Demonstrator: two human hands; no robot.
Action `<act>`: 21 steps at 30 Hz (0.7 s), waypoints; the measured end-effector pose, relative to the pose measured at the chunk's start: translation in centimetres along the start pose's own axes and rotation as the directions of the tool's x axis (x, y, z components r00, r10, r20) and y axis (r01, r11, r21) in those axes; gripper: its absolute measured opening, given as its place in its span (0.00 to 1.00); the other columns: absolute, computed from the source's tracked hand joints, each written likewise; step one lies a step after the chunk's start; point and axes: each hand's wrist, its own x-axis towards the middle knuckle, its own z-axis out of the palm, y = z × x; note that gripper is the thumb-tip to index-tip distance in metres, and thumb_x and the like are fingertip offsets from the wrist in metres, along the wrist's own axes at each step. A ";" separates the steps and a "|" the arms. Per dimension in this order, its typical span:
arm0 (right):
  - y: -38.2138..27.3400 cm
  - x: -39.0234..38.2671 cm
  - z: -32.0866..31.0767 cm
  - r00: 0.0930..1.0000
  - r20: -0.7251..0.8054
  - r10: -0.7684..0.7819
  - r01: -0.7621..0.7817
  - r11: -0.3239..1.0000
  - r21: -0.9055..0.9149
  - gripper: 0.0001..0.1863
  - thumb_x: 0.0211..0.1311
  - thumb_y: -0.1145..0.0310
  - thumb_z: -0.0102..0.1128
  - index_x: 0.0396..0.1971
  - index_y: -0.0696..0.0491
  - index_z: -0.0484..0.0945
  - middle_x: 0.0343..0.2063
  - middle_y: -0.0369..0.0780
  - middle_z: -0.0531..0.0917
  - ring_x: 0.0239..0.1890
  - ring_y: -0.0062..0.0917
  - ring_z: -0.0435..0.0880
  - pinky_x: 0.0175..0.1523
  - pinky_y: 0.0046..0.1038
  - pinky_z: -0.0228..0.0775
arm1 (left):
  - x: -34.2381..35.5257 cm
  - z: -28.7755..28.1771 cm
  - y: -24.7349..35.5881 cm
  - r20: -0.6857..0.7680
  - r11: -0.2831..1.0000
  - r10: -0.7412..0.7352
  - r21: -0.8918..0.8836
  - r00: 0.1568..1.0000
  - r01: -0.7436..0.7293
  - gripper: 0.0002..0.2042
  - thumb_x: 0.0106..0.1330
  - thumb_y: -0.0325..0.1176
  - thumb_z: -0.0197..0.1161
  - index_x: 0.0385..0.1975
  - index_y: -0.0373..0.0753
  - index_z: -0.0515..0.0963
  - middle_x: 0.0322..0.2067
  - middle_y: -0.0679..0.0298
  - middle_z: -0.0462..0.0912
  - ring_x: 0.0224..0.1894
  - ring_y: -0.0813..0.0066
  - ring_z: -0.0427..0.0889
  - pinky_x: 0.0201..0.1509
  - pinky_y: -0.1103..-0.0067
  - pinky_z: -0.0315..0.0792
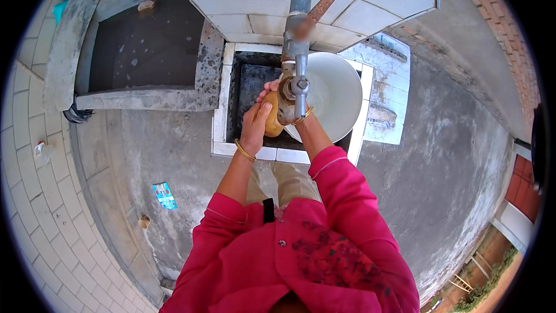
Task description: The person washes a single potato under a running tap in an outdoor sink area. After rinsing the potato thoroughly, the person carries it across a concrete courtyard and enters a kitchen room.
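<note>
Yellow oblong item (271, 123): 1
Left hand (253, 123): fingers gripping item
Right hand (307, 110): behind 1 tap (300, 84), can't tell grip
White basin (336, 90): 1

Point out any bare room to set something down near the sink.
Widest patch: grey floor right of the tiled ledge. Smaller: floor bordered by the trough, sink rim and blue packet. Crowded: the sink, where hands, yellowish oval item, tap and white basin bunch together.
</note>
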 end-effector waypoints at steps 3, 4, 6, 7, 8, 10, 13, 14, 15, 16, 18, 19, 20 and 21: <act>0.1 -0.1 0.8 0.983 -0.072 -0.167 0.148 0.964 -0.222 0.10 0.54 0.68 0.61 0.34 0.55 0.76 0.35 0.41 0.79 0.40 0.33 0.78 0.47 0.33 0.72 | -0.1 1.0 0.8 -0.053 0.990 -0.068 -0.125 0.996 0.061 0.19 0.65 0.37 0.54 0.49 0.29 0.72 0.43 0.60 0.76 0.42 0.77 0.75 0.45 0.83 0.71; 0.8 -0.8 0.8 0.945 -0.136 -0.299 0.237 0.906 -0.351 0.11 0.55 0.68 0.60 0.38 0.55 0.75 0.37 0.41 0.78 0.42 0.33 0.77 0.48 0.32 0.71 | 0.4 1.2 0.6 -0.096 0.994 -0.033 -0.108 0.995 0.022 0.18 0.65 0.36 0.54 0.49 0.29 0.72 0.43 0.60 0.76 0.42 0.77 0.75 0.45 0.83 0.71; 4.3 -2.8 4.8 0.617 -0.019 -0.786 0.421 0.350 -0.837 0.15 0.57 0.74 0.54 0.44 0.62 0.70 0.40 0.46 0.77 0.38 0.35 0.77 0.48 0.30 0.68 | 1.6 0.1 -1.2 -0.212 0.995 0.074 -0.053 0.974 -0.087 0.18 0.64 0.34 0.55 0.49 0.29 0.72 0.43 0.60 0.77 0.42 0.77 0.75 0.46 0.83 0.70; 5.2 -3.9 6.3 0.561 0.090 -0.823 0.359 0.144 -0.922 0.16 0.56 0.75 0.54 0.45 0.61 0.69 0.41 0.46 0.77 0.39 0.36 0.77 0.48 0.31 0.68 | 2.3 -0.3 -2.0 -0.261 0.989 0.139 -0.019 0.955 -0.149 0.18 0.64 0.33 0.55 0.50 0.29 0.72 0.44 0.60 0.77 0.42 0.77 0.76 0.46 0.83 0.70; 5.8 -4.9 7.4 0.504 0.200 -0.840 0.269 -0.067 -0.961 0.18 0.55 0.77 0.54 0.47 0.61 0.68 0.43 0.46 0.76 0.40 0.36 0.77 0.49 0.31 0.68 | 2.0 0.4 -0.2 -0.300 0.998 0.041 -0.039 0.953 -0.056 0.17 0.63 0.31 0.54 0.50 0.29 0.71 0.46 0.60 0.76 0.44 0.76 0.75 0.49 0.83 0.70; 5.7 -4.8 7.5 0.497 0.293 -0.817 0.224 -0.205 -0.953 0.18 0.55 0.77 0.53 0.47 0.60 0.69 0.43 0.45 0.76 0.40 0.36 0.78 0.48 0.31 0.69 | 2.2 0.0 -0.5 -0.238 0.981 0.054 -0.167 0.970 -0.096 0.17 0.63 0.31 0.54 0.50 0.29 0.71 0.46 0.60 0.76 0.45 0.76 0.75 0.50 0.83 0.69; 3.4 -1.9 3.7 0.748 0.068 -0.660 0.476 0.463 -0.748 0.15 0.59 0.73 0.48 0.46 0.59 0.70 0.39 0.43 0.77 0.41 0.34 0.77 0.49 0.31 0.68 | 1.5 0.6 0.6 -0.144 0.979 0.103 -0.163 0.984 -0.126 0.18 0.64 0.31 0.53 0.51 0.29 0.70 0.47 0.60 0.75 0.47 0.77 0.74 0.52 0.83 0.67; 1.5 -0.9 3.4 0.906 0.033 -0.422 0.409 0.852 -0.327 0.15 0.61 0.71 0.46 0.47 0.59 0.70 0.39 0.43 0.77 0.43 0.34 0.76 0.52 0.31 0.66 | 1.3 0.5 1.0 -0.120 0.983 0.125 -0.118 0.985 -0.140 0.17 0.64 0.31 0.53 0.51 0.29 0.71 0.47 0.60 0.75 0.47 0.77 0.74 0.52 0.83 0.67; 1.3 -0.8 3.6 0.930 -0.028 -0.366 0.345 0.898 -0.272 0.16 0.62 0.71 0.46 0.49 0.59 0.69 0.41 0.45 0.76 0.46 0.35 0.74 0.54 0.32 0.64 | 1.2 0.5 1.4 -0.094 0.985 0.147 -0.073 0.985 -0.154 0.17 0.64 0.31 0.52 0.51 0.29 0.71 0.47 0.60 0.75 0.47 0.77 0.74 0.52 0.83 0.67; 2.2 -1.4 3.9 0.890 -0.111 -0.443 0.363 0.834 -0.415 0.17 0.62 0.70 0.45 0.50 0.59 0.68 0.43 0.47 0.74 0.48 0.36 0.72 0.55 0.32 0.62 | 1.2 0.6 1.8 -0.087 0.991 0.111 -0.063 0.990 -0.117 0.17 0.64 0.31 0.52 0.50 0.29 0.72 0.47 0.60 0.76 0.47 0.77 0.73 0.53 0.83 0.66; 4.5 -2.5 7.7 0.664 -0.092 -0.742 0.390 0.449 -0.804 0.19 0.63 0.68 0.45 0.52 0.59 0.67 0.46 0.51 0.72 0.52 0.39 0.69 0.59 0.33 0.58 | 2.6 -0.1 2.5 -0.164 0.992 0.053 -0.104 0.985 -0.071 0.17 0.64 0.30 0.53 0.50 0.29 0.72 0.46 0.60 0.76 0.46 0.77 0.73 0.52 0.83 0.67; 5.9 -3.6 10.4 0.526 0.025 -0.850 0.382 0.210 -0.900 0.20 0.63 0.69 0.45 0.54 0.59 0.65 0.51 0.52 0.69 0.56 0.39 0.66 0.61 0.33 0.56 | 3.0 -0.6 2.4 -0.207 0.991 0.017 -0.129 0.978 -0.045 0.17 0.63 0.30 0.53 0.50 0.29 0.72 0.46 0.60 0.76 0.46 0.78 0.74 0.51 0.83 0.67; 6.9 -4.0 10.8 0.470 0.170 -0.866 0.228 -0.067 -0.971 0.22 0.63 0.71 0.46 0.57 0.56 0.62 0.56 0.51 0.63 0.60 0.40 0.60 0.63 0.33 0.51 | 3.5 -1.0 2.6 -0.173 0.995 0.095 0.023 0.980 -0.092 0.17 0.64 0.31 0.53 0.50 0.29 0.72 0.46 0.60 0.76 0.44 0.78 0.74 0.50 0.84 0.68; 6.9 -3.6 10.5 0.465 0.066 -0.883 0.211 0.038 -0.977 0.19 0.62 0.73 0.47 0.54 0.56 0.66 0.53 0.51 0.68 0.58 0.38 0.63 0.62 0.32 0.53 | 3.6 -1.2 2.4 -0.119 0.994 0.104 0.029 0.987 -0.102 0.17 0.64 0.31 0.53 0.50 0.29 0.72 0.46 0.60 0.76 0.44 0.78 0.75 0.50 0.84 0.68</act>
